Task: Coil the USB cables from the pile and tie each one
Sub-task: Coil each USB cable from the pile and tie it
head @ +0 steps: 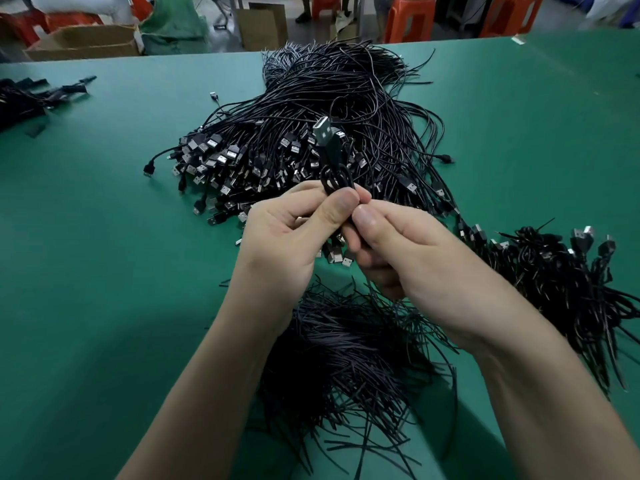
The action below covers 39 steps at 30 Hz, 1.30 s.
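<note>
— Where the table's near edge meets us, we see a heap of thin black ties (346,358) lying loose on the green table (104,254), between our forearms.

— Yes, and just beyond that heap our two hands come together. Our left hand (287,244) has its thumb and fingers curled, pinching the coiled cable (336,178) at its lower end.

— Our right hand (408,251) sits close against it, thumb beside the left thumb, fingers curled round the lower part of the same coil. So both hands grip the one cable.

— The coil rises from our fingertips as a small tight loop of black cord. Its USB plug (322,131) points up and away from us, metal end showing.

— Can we tell whether a tie is round it?

— We cannot; our fingers cover that part.

— Behind the held cable lies the big pile of cables (242,157) in the middle of the table, plugs fanned toward the near left, cords trailing to the far side.

— To the right, near our right wrist, sits another heap of cables (561,271). They look bunched, though we cannot tell how they are bound.

— At the far left some dark bundles (31,98) lie by the table's edge, blurred.

— Beyond the far edge we see a cardboard box (86,41) at left and orange stools (410,19) at right.
</note>
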Each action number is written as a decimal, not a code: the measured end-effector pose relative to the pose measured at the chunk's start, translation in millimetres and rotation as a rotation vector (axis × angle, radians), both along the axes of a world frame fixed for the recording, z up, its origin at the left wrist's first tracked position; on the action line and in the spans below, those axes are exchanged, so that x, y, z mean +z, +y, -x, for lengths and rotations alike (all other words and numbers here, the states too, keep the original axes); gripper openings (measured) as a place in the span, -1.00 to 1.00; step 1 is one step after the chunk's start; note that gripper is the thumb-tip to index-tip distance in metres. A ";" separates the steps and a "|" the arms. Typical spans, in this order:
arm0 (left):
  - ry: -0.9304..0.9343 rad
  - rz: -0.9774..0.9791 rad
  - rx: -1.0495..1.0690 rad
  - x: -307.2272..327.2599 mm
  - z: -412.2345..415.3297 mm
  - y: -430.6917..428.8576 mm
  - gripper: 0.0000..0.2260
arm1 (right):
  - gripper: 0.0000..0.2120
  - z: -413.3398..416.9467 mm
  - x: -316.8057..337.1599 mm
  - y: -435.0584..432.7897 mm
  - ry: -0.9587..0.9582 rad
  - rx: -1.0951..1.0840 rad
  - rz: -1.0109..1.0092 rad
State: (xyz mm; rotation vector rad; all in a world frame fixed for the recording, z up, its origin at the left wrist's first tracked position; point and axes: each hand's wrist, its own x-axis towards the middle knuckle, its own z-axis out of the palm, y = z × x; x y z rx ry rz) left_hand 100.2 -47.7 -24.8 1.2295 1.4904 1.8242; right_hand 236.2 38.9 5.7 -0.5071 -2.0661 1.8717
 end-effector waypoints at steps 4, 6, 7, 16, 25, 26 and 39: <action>0.094 0.091 0.007 11.7 6.4 -8.9 -0.75 | -0.63 3.3 -2.9 0.0 -0.052 -0.112 -0.314; 0.265 0.306 0.036 20.1 17.0 -19.2 -0.77 | -0.63 1.7 -3.4 2.0 -0.094 -0.211 -0.482; 0.399 0.476 0.076 22.7 22.9 -24.5 -0.72 | -0.63 0.8 -3.4 2.9 -0.106 -0.260 -0.543; 0.905 1.334 0.019 26.2 20.9 -28.1 -0.55 | -0.61 0.9 -4.6 2.7 -0.189 -0.343 -0.680; 0.934 1.251 0.099 25.3 16.4 -28.8 -0.79 | -0.63 -2.3 -6.7 8.3 -0.172 -0.359 -0.691; 0.927 1.230 0.117 25.7 18.1 -30.0 -0.80 | -0.63 -2.5 -6.8 8.7 -0.168 -0.359 -0.688; 0.366 0.507 0.168 26.9 21.8 -27.3 -0.86 | -0.63 -2.2 -4.2 8.9 -0.037 -0.282 -0.536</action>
